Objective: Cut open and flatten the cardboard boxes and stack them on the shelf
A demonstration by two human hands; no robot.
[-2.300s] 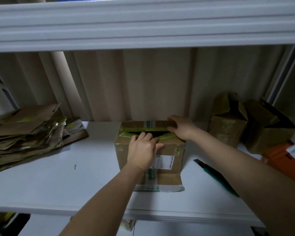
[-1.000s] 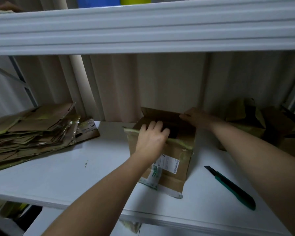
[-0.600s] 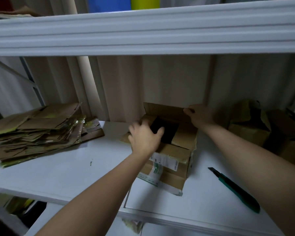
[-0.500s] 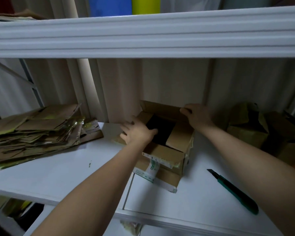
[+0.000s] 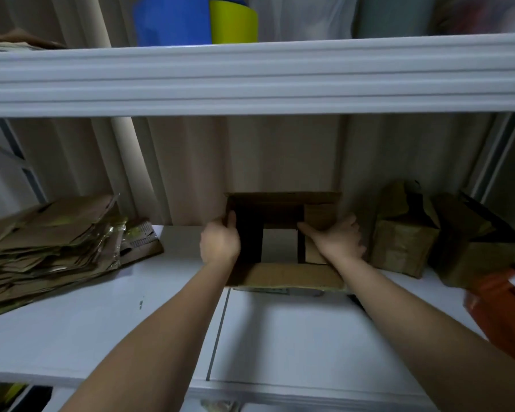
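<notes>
A brown cardboard box (image 5: 283, 275) stands on the white shelf (image 5: 125, 325) with its top and bottom flaps open, so the shelf shows through its middle. My left hand (image 5: 219, 243) grips the box's left wall, thumb inside. My right hand (image 5: 336, 240) holds the right wall, with the thumb inside and the fingers spread outside. A pile of flattened cardboard (image 5: 48, 242) lies at the shelf's left end. A dark tip, probably the green cutter (image 5: 358, 302), peeks out beside my right forearm; the rest is hidden.
Two unflattened boxes (image 5: 402, 242) (image 5: 473, 245) stand at the right against the back wall, with an orange box (image 5: 500, 304) in front of them. The upper shelf's edge (image 5: 250, 78) hangs low overhead, carrying blue and yellow rolls (image 5: 197, 22).
The top flaps were pulled apart and the box turned square to me. My left hand moved to the left wall and my right hand to the right wall; the shelf now shows through the box.
</notes>
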